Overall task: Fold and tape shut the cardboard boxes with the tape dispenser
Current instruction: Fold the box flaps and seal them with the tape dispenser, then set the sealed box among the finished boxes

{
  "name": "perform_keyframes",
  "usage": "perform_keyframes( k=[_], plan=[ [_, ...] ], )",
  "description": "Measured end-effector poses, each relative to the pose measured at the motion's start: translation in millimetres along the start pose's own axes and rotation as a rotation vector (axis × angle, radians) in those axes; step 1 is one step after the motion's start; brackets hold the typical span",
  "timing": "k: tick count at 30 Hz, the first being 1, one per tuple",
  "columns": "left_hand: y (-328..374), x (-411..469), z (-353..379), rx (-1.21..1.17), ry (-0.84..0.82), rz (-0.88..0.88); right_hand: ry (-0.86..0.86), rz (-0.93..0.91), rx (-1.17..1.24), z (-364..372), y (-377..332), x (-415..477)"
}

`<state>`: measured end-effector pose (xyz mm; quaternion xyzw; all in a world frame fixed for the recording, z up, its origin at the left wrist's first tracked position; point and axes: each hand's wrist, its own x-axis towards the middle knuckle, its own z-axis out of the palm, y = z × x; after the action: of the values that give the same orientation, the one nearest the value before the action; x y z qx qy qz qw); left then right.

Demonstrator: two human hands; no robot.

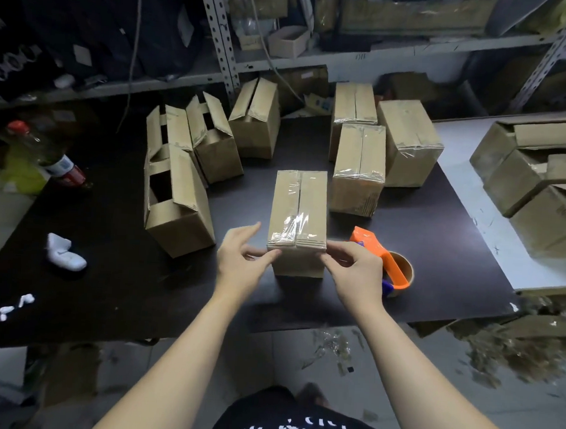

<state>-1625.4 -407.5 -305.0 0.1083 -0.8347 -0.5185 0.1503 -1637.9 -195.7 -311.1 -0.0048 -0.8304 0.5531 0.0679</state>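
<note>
A small cardboard box (298, 215) stands upright near the table's front edge, its top flaps closed under clear tape. My left hand (240, 261) touches its near left top corner with thumb and fingertips. My right hand (354, 273) pinches the near right corner. The orange tape dispenser (384, 259) lies on the table just right of the box, behind my right hand. Three taped boxes (359, 169) stand behind and to the right. Several boxes with open flaps (177, 199) stand at the left.
A dark table (123, 288) carries a plastic bottle (48, 156) at the far left and a white crumpled piece (65, 252). More cardboard boxes (536, 175) pile on a white surface at right. Metal shelving (225, 47) rises behind. Tape scraps litter the floor.
</note>
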Motion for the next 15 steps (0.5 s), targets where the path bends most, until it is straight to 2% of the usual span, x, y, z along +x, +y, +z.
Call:
perform_keyframes(
  k=[3,8,15],
  plan=[
    [0,7,0,0.013,-0.054,-0.076,0.027,0.006,-0.022,14,-7,8],
    [-1,31,8,0.038,0.031,-0.126,0.033,0.081,-0.040,24,-16,29],
    [-1,77,34,-0.038,-0.005,-0.298,0.058,0.151,-0.143,33,-21,74]
  ],
)
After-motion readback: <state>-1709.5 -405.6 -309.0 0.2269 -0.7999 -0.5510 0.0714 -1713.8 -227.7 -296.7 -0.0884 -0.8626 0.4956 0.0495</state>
